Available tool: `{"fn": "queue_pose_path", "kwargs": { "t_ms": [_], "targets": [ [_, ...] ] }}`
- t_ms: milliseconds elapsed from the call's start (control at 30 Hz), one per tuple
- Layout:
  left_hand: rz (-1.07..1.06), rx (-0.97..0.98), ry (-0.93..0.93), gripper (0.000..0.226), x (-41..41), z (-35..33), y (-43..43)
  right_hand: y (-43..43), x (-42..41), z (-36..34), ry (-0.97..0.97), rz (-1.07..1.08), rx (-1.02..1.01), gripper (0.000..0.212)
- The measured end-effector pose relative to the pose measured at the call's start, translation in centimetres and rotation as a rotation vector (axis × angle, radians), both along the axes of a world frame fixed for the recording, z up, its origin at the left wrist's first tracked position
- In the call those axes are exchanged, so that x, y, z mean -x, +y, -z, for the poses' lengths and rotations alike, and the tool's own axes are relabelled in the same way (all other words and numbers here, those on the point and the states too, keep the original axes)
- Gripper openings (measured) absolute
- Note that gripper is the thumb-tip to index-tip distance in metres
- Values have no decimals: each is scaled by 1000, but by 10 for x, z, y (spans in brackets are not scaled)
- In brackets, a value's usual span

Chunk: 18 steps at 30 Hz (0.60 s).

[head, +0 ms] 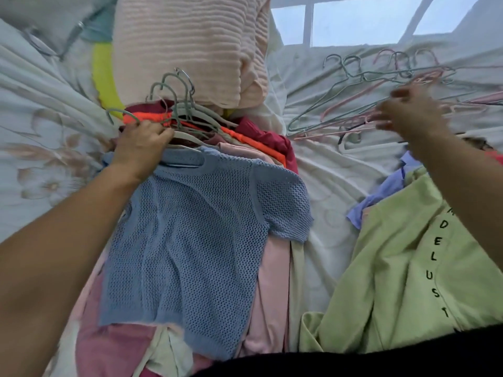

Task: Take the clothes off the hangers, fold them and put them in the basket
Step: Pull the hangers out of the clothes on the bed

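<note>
Head view puts the step in hand as freeing the next garment from its hanger. The left grip (pixel 141 145) is curled around the necks of a bunch of grey-green and cream plastic hangers (pixel 177 104), right at the collar of a blue open-mesh knitted short-sleeved top (pixel 196 227). That top lies flat on the pile of hung clothes on the white flower-quilted bed (pixel 54 137), its body running from the left grip toward the person. The right grip (pixel 408 110) hovers, blurred, over a loose heap of empty pink and grey thin hangers (pixel 381 85), well apart from the top; whether it pinches one cannot be told. A pale green garment with black lettering (pixel 394 254) lies near it. The next move likely calls for the right grip to cross over and draw the blue top off while the left grip steadies the bunch. No basket is in view.
</note>
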<state>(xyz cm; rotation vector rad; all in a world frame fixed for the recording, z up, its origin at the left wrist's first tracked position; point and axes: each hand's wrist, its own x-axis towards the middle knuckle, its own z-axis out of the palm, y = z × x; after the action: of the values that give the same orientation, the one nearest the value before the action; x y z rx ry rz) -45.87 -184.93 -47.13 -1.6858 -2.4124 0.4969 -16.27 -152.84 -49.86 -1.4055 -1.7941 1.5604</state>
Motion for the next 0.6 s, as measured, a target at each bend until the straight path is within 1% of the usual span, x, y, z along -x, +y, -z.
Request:
{"fn": "queue_pose_path", "kwargs": {
  "t_ms": [33, 100, 167, 200, 233, 267, 300, 333, 367, 433, 467, 533, 567, 600],
  "targets": [
    [3, 15, -2, 17, -2, -7, 0, -16, -4, 5, -2, -68, -8, 51],
    [56, 46, -16, 16, -6, -22, -2, -38, -7, 16, -69, -166, -90, 61],
    [155, 53, 7, 10, -13, -44, -2, -40, -8, 15, -109, -160, -146, 70],
    [180, 57, 2, 8, -14, -56, -1, -33, -11, 11, -164, -133, -174, 74],
    [177, 82, -11, 16, -15, -69, -2, -26, -16, 5, -227, -123, -217, 74],
    [161, 105, -10, 25, -17, -82, -4, -18, -24, -1, -310, -123, -272, 70],
    [148, 108, -4, 31, -19, -94, -7, -9, -32, -6, -392, -134, -302, 63],
    [168, 82, 2, 32, -20, -104, -9, -3, -38, -10, -450, -135, -303, 55],
    [208, 45, -3, 29, -25, -113, -10, 0, -44, -13, -442, -133, -293, 47],
    [315, -28, -6, 19, -38, -126, -9, -11, -44, -25, -314, -147, -250, 47],
    [362, -52, -2, 22, -45, -130, -8, -30, -38, -38, -227, -206, -218, 44],
    [407, -48, 34, 23, -65, -138, -5, -81, -17, -66, -46, -382, -187, 22],
    [426, -32, 72, 19, -77, -143, -2, -109, -6, -81, 45, -476, -177, 18],
    [445, -26, 102, 16, -89, -151, 2, -136, 3, -100, 93, -570, -173, 23]
  ]
}}
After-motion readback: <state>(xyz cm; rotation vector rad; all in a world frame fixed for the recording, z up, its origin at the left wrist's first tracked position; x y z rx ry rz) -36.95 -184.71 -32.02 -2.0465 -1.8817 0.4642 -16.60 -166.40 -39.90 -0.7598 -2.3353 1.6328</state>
